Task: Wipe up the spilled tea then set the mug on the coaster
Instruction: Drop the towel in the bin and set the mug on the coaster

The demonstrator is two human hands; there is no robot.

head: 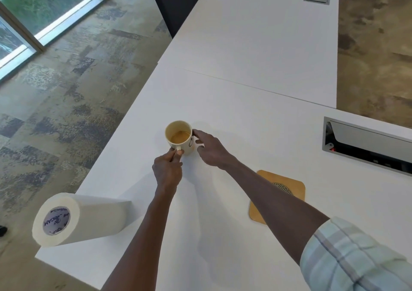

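The mug [179,137] stands upright near the left edge of the white table [245,90], with tea in its bottom. The left hand [167,170] reaches forward, arm nearly straight, and pinches the mug's handle between thumb and fingers. The right hand [209,149] stretches in from the right, fingers spread, fingertips touching the mug's side. The coaster [294,190] lies nearer the person, partly under the right forearm. A paper towel roll [78,219] lies on its side at the table's near left corner.
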